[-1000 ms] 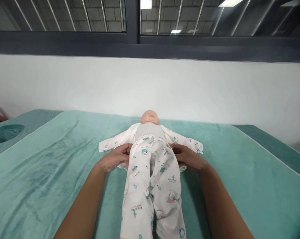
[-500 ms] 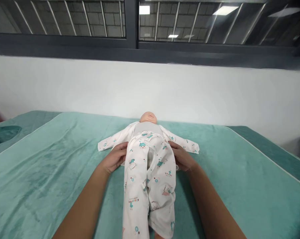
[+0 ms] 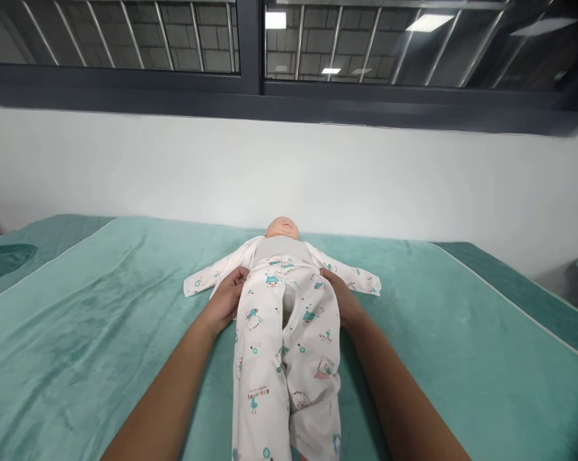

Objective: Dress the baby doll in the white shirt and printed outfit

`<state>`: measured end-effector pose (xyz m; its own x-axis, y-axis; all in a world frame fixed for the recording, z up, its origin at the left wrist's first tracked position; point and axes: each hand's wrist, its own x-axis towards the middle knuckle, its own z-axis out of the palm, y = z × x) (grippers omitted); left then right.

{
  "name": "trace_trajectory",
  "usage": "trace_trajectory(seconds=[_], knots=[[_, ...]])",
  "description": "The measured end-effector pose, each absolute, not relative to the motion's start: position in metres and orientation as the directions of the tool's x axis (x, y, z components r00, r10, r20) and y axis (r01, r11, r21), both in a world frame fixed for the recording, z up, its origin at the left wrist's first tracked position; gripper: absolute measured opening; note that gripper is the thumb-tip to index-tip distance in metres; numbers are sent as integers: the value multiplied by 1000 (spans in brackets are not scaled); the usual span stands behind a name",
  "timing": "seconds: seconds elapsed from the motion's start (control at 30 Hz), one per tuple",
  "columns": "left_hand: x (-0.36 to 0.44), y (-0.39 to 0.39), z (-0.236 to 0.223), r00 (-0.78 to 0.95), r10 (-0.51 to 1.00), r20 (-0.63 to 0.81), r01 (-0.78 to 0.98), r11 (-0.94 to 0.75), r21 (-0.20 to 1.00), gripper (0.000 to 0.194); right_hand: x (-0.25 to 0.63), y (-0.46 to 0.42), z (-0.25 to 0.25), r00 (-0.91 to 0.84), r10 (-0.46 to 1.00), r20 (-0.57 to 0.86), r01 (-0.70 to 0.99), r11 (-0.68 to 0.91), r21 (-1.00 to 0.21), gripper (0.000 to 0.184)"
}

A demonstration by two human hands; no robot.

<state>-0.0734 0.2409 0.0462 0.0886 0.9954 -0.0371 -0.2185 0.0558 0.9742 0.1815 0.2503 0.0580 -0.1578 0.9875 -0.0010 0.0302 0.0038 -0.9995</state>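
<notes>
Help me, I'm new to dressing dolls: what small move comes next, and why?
Perhaps ease the trousers slightly higher, evenly on both sides: the right hand and left hand are at opposite sides of the waist, and the doll's grey torso shows above it.

Indoor room of unclear kind, white wall (image 3: 389, 179), barred dark-framed window (image 3: 149, 93), teal cloth cover (image 3: 120, 320)

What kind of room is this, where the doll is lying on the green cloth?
Maybe a room for practising baby care: a doll with patterned trousers lies on a soft green cloth, beside a white wall with a barred window.
</notes>
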Motion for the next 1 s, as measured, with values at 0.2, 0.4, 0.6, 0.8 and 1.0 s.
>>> trace_trajectory(seconds=[0.2,0.4,0.6,0.8,1.0], knots=[[-76,236,52,89,996,-12,-136,24,990,20,189,253,56,-137,986,90,-12,89,-996,22],[-80,236,60,-2,1000,29,-66,-29,997,24,193,257,50,-140,987,78,77,89,-993,13],[-80,239,60,37,990,133,93,-136,986,22,189,253,51,-174,980,100,51,111,-993,20],[-84,241,66,123,974,191,176,-211,961,24,185,254,59,-130,946,296,166,315,-935,22],[-76,262,77,9,969,246,461,-222,859,20,178,268,68,-239,917,318,256,376,-891,22]])
